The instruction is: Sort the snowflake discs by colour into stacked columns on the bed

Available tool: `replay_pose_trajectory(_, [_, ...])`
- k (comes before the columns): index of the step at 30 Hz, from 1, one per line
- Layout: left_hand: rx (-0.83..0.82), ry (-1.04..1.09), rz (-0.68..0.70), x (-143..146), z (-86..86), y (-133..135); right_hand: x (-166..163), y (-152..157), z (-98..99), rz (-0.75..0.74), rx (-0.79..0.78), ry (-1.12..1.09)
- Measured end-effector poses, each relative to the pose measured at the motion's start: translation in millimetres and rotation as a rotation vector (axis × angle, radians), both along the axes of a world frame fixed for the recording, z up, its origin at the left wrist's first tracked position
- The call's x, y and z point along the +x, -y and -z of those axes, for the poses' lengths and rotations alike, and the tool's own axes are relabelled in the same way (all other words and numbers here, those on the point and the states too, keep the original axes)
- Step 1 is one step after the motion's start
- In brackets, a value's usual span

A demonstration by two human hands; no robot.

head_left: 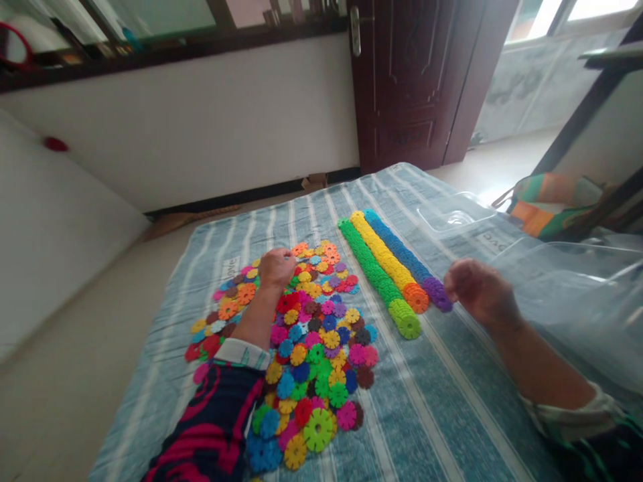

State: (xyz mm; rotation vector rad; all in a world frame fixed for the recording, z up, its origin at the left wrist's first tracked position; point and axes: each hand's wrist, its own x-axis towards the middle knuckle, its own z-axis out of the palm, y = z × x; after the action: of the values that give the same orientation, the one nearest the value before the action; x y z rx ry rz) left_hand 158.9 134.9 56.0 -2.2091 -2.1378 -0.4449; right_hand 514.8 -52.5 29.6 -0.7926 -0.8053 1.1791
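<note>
My left hand is closed over the far part of a pile of colourful notched plastic discs. Its fingertips are hidden, so I cannot make out what they hold. My right hand has its fingers curled together beside the purple discs that end the blue row. It looks slightly blurred, and anything inside it is hidden. Alongside lie a yellow row ending in orange discs and a green row ending in lime discs. Discs overlap within each row.
A blue striped cloth covers the table. At the right lie a clear plastic container and clear plastic sheeting or a bag. A dark red door and a white wall stand behind.
</note>
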Motion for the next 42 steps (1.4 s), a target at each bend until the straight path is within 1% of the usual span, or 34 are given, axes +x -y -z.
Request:
replay_pose_trajectory(5, [-0.141,-0.021,-0.089,2,-2.6,-31,0,0,2.1,-0.011,-0.001,0.017])
replay_pose_trajectory(11, [-0.241,-0.012,-0.107,1,2.6,-62,0,0,3.6,-0.02,-0.023,0.024])
replay_pose_trajectory(17, [-0.283,0.05,-0.102,-6,6.1,-73,1,0,4.0,-0.021,-0.037,0.022])
replay_pose_trajectory(23, [-0.173,0.152,-0.103,-15,15.0,-72,0,0,4.1,-0.031,-0.018,0.008])
replay_pose_trajectory(27, [-0.117,0.246,-0.1,-17,12.6,-63,-1,-2,4.1,-0.01,-0.011,0.006])
replay_pose_trajectory(30, [-0.089,0.303,-0.089,-15,3.2,-55,-2,-4,5.0,0.05,-0.004,0.012])
replay_pose_trajectory(33, [-0.081,0.343,-0.05,-6,-10.0,-42,-6,-7,6.6,0.146,-0.015,0.05])
replay_pose_trajectory(35, [-0.086,0.384,0.019,7,-19.3,-29,-9,-9,7.8,0.218,-0.031,0.089])
replay_pose_trajectory(38, [-0.142,0.506,0.197,37,-31.6,3,-11,-12,8.9,0.302,-0.036,0.167])
replay_pose_trajectory(40, [-0.224,0.559,0.298,62,-36.7,28,-12,-13,8.6,0.335,-0.036,0.239])
replay_pose_trajectory(42, [-0.26,0.588,0.419,87,-38.1,53,-13,-13,7.0,0.357,-0.044,0.313])
